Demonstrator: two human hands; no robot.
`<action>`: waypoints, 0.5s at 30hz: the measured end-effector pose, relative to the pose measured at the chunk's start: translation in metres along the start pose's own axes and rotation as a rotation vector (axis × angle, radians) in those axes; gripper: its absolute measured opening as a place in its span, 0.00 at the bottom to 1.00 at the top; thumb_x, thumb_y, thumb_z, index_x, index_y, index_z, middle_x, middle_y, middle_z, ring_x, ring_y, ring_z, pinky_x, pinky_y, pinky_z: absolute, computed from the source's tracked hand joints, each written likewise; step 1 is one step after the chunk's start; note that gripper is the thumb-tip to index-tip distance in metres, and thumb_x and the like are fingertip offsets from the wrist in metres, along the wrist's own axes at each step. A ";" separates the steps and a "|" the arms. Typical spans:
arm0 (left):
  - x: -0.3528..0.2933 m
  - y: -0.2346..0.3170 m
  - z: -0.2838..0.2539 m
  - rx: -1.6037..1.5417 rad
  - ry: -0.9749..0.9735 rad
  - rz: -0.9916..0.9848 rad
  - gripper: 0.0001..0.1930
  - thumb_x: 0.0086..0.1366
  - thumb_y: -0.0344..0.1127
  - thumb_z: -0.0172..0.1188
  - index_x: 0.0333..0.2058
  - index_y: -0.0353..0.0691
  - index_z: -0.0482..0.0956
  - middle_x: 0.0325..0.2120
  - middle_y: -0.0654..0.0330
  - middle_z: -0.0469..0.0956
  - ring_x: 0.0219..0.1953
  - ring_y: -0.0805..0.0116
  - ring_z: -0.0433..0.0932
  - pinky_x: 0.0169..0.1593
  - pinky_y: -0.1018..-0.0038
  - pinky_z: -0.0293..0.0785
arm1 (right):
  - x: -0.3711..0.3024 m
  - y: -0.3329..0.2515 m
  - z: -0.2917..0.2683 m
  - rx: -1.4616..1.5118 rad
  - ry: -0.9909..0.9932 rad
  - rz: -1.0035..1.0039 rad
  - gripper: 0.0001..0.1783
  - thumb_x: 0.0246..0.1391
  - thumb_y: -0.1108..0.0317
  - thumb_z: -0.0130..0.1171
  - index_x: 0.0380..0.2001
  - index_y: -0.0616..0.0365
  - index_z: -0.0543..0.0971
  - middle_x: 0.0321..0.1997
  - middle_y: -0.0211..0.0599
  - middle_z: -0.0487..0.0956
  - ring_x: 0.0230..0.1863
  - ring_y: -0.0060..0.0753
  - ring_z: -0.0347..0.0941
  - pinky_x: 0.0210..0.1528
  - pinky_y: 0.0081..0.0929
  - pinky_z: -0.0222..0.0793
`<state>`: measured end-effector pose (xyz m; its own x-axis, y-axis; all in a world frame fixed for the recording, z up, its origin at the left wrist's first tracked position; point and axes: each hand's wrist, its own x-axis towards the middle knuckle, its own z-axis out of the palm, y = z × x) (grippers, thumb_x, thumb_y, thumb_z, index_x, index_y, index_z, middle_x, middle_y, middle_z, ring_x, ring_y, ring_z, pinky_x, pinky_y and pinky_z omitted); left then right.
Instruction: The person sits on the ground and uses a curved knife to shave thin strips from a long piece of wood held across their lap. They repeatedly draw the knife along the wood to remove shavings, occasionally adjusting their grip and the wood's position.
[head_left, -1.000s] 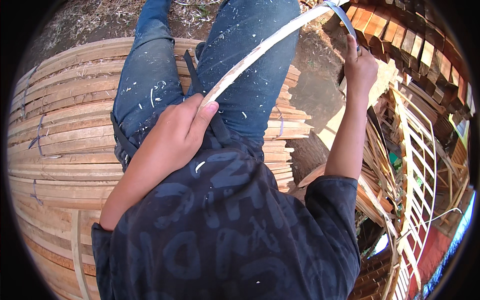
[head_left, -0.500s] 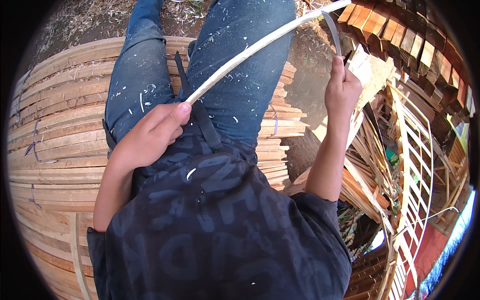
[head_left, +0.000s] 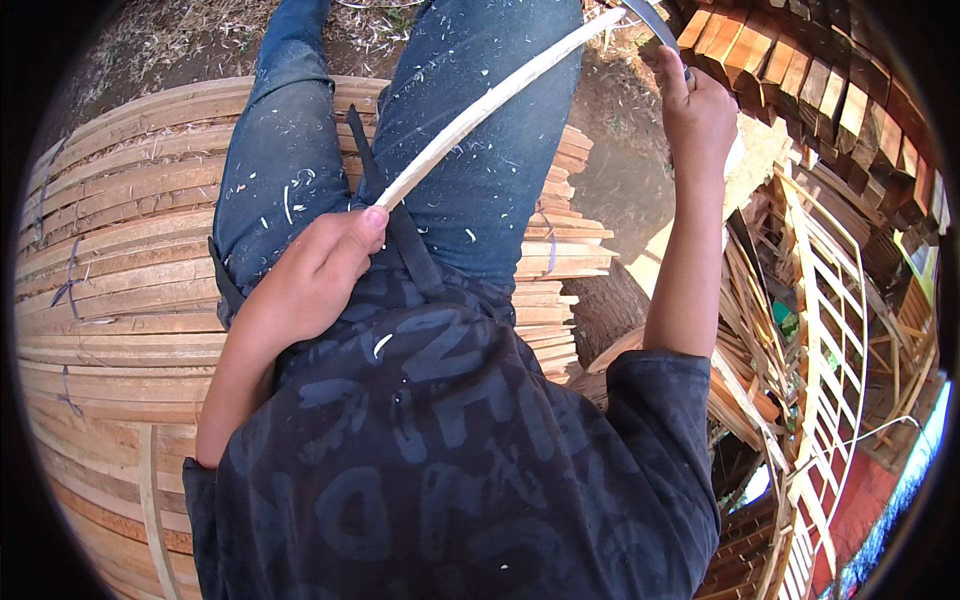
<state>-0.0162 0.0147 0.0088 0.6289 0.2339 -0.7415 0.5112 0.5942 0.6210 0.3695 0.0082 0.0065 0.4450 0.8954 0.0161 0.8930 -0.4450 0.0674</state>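
Observation:
A long pale wooden stick (head_left: 500,95), peeled and slightly bowed, slants across my thighs toward the upper right. My left hand (head_left: 322,268) grips its near end, thumb pressed on top. At the upper right my right hand (head_left: 703,118) is closed round the handle of a knife with a curved blade (head_left: 655,22). The blade reaches the far end of the stick; whether it touches the wood I cannot tell. Most of the handle is hidden in my fist. Thin wood shavings (head_left: 287,203) lie scattered over my jeans.
I sit on stacked bundles of sawn wood strips (head_left: 120,285) tied with cord. Piled timber blocks (head_left: 765,55) stand at the upper right. A slatted wooden frame (head_left: 825,330) leans on the right, beside loose sticks (head_left: 755,310). Shavings litter the ground ahead.
My right hand with the knife has moved away from me and slightly right, and its arm is straighter. The stick's far end has dropped lower and left; my left hand keeps its grip.

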 end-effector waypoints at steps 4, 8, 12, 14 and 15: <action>-0.001 -0.005 0.003 -0.138 0.038 -0.032 0.28 0.72 0.52 0.40 0.29 0.29 0.71 0.20 0.62 0.66 0.24 0.74 0.63 0.31 0.75 0.64 | 0.011 -0.002 0.003 -0.028 -0.066 0.039 0.39 0.51 0.29 0.45 0.14 0.57 0.76 0.18 0.46 0.77 0.26 0.52 0.75 0.31 0.43 0.70; 0.001 -0.004 0.004 -0.155 0.040 -0.012 0.28 0.72 0.52 0.40 0.29 0.29 0.72 0.20 0.62 0.66 0.24 0.75 0.63 0.31 0.76 0.64 | 0.020 0.005 0.009 -0.075 0.011 -0.001 0.40 0.51 0.28 0.44 0.14 0.57 0.75 0.19 0.46 0.77 0.27 0.53 0.76 0.31 0.44 0.70; 0.004 -0.001 0.014 -0.174 0.040 0.041 0.23 0.73 0.51 0.37 0.24 0.39 0.62 0.17 0.72 0.52 0.18 0.82 0.50 0.21 0.80 0.48 | 0.028 0.004 0.010 -0.130 -0.012 0.045 0.40 0.52 0.29 0.43 0.17 0.58 0.78 0.24 0.50 0.79 0.32 0.54 0.76 0.36 0.44 0.70; -0.003 -0.007 0.003 -0.036 -0.001 0.061 0.25 0.72 0.50 0.40 0.24 0.33 0.65 0.16 0.67 0.57 0.20 0.77 0.56 0.26 0.76 0.56 | 0.052 0.055 0.002 -0.028 -0.062 0.428 0.41 0.54 0.30 0.41 0.26 0.62 0.82 0.33 0.56 0.80 0.40 0.57 0.76 0.43 0.46 0.69; -0.006 -0.012 -0.003 0.033 -0.015 0.071 0.26 0.72 0.50 0.41 0.23 0.31 0.66 0.16 0.65 0.59 0.21 0.75 0.59 0.28 0.75 0.59 | 0.053 0.096 -0.003 -0.067 -0.042 0.603 0.44 0.55 0.31 0.39 0.33 0.68 0.82 0.39 0.59 0.79 0.46 0.58 0.74 0.48 0.47 0.67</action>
<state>-0.0278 0.0086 0.0056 0.6726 0.2631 -0.6917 0.4841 0.5505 0.6802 0.4792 0.0132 0.0167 0.8745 0.4839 0.0316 0.4772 -0.8703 0.1217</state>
